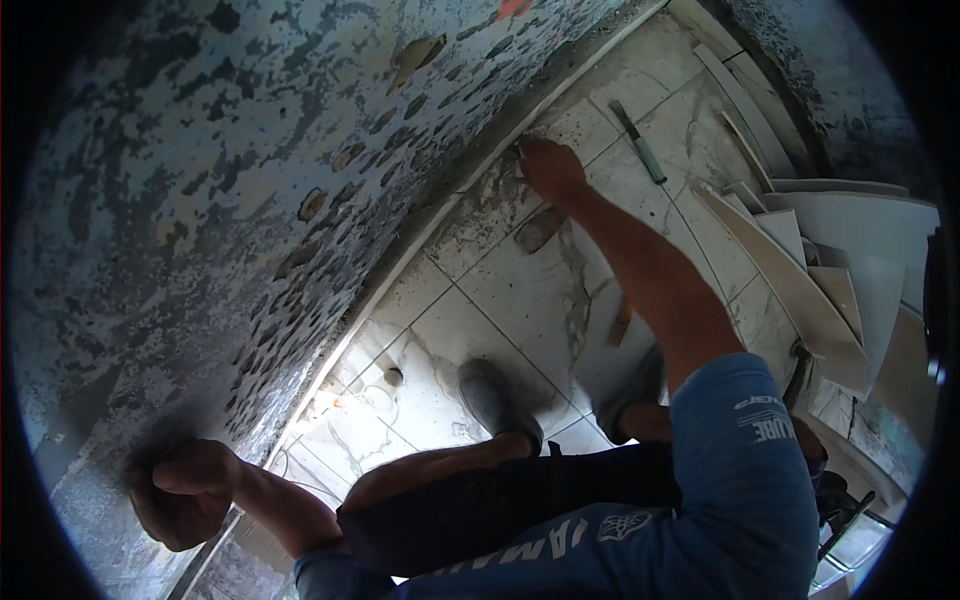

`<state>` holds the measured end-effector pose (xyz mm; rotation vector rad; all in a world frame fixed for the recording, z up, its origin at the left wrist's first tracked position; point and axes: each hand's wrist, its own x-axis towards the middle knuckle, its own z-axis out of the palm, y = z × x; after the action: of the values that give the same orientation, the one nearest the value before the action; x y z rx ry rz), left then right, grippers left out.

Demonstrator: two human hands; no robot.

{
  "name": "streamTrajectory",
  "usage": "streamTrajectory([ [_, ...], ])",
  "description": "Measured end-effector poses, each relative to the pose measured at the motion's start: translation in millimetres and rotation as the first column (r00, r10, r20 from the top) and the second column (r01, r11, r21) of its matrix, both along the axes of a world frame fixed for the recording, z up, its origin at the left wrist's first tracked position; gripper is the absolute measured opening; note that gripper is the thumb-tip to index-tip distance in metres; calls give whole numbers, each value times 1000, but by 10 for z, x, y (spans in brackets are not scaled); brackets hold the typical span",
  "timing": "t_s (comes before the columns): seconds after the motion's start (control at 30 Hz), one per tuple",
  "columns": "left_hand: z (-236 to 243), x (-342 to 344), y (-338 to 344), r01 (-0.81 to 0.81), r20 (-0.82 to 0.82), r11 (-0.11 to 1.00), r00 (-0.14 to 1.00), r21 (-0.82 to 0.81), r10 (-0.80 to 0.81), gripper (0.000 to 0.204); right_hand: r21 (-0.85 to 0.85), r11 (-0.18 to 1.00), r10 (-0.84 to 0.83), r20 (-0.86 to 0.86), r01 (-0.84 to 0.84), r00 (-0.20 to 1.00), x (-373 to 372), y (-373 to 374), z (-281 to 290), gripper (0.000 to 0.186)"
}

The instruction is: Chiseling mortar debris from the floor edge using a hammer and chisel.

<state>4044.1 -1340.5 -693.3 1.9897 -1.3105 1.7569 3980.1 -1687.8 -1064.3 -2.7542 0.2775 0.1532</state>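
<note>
My right hand (552, 174) is closed low over the tiled floor, close to the foot of the wall. Whatever its fingers may hold is hidden. Just nearer me lies a brownish, rounded object (540, 230) whose kind I cannot make out. Farther right on the tiles rests a slim tool with a green handle (643, 152) and a dark end. Under my right forearm a short wooden piece (622, 322) shows in part. My left hand (188, 495) is curled into a fist against the worn wall (230, 220), with nothing seen in it.
Cut tile or board pieces (850, 240) are stacked at the right. Crumbs and dust (480, 215) lie along the wall's base on the white marbled floor tiles (505, 290). A small round lump (393, 376) sits left of my shoes (490, 395). Another wall (850, 90) rises at the far right.
</note>
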Motion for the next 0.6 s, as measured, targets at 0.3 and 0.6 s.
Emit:
streamTrajectory([
  [0.3, 47, -51, 135, -214, 213, 977, 955, 13, 207, 24, -53, 988, -149, -103, 144, 983, -33, -21, 189, 20],
  [0.6, 190, -326, 19, -150, -237, 971, 952, 186, 192, 26, 96, 984, -141, -107, 151, 984, -348, -553, 776, 25],
])
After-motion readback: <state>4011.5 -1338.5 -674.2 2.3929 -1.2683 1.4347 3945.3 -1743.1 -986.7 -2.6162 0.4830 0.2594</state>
